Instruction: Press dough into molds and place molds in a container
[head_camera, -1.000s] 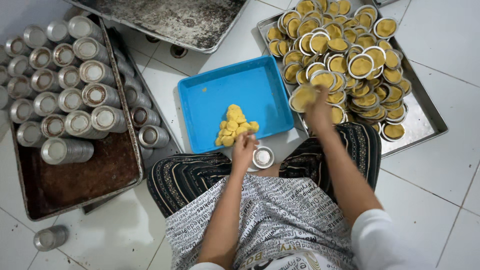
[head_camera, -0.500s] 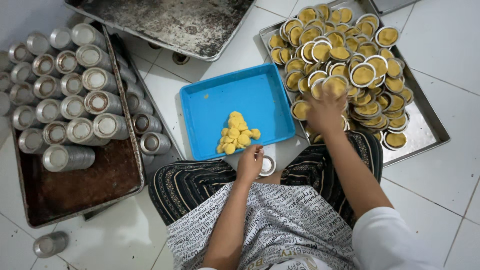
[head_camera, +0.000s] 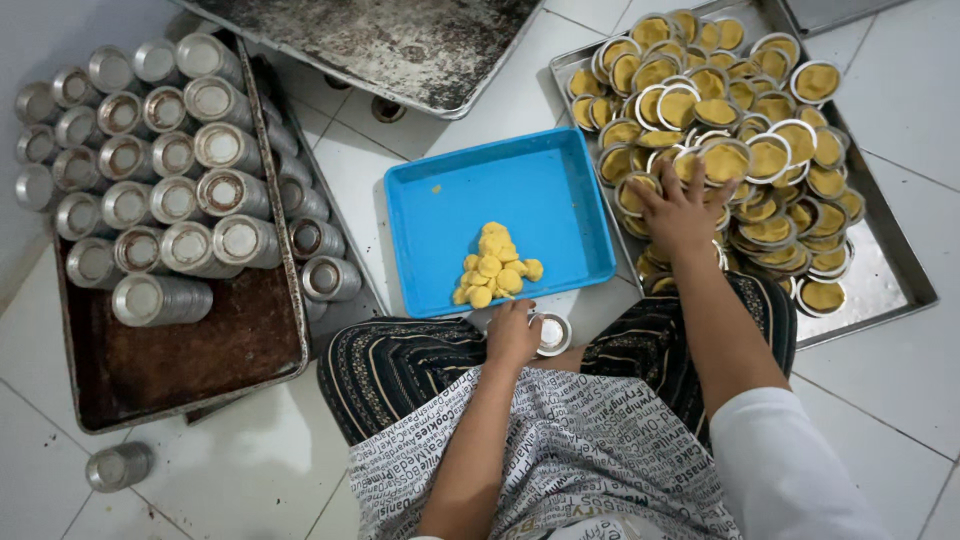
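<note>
- From my seat: right hand (head_camera: 683, 205) has dropped from holding up a filled mould to lying flat, fingers spread, on the heap of yellow-filled moulds (head_camera: 730, 160) at 1 o'clock.
- Left hand (head_camera: 512, 335) has barely shifted, curled loosely beside the small empty metal mould (head_camera: 551, 333) by the lap; can't tell if it's gripping it.
- Yellow cakes (head_camera: 493, 265) sit piled in the blue tray (head_camera: 560, 200), unchanged.

The tray (head_camera: 560, 190) is bright blue, and the small cakes (head_camera: 495, 265) heaped in it are yellow. The round moulds (head_camera: 740, 130) on the steel pan (head_camera: 890, 270) are silver with yellow filling. The stacked tins (head_camera: 170, 190) are dull silver on a rust-brown pan (head_camera: 190, 360). The floor (head_camera: 250, 480) is white tile. The trousers (head_camera: 400, 365) are black with thin pale stripes; the apron (head_camera: 580, 450) is white with black lettering.
</note>
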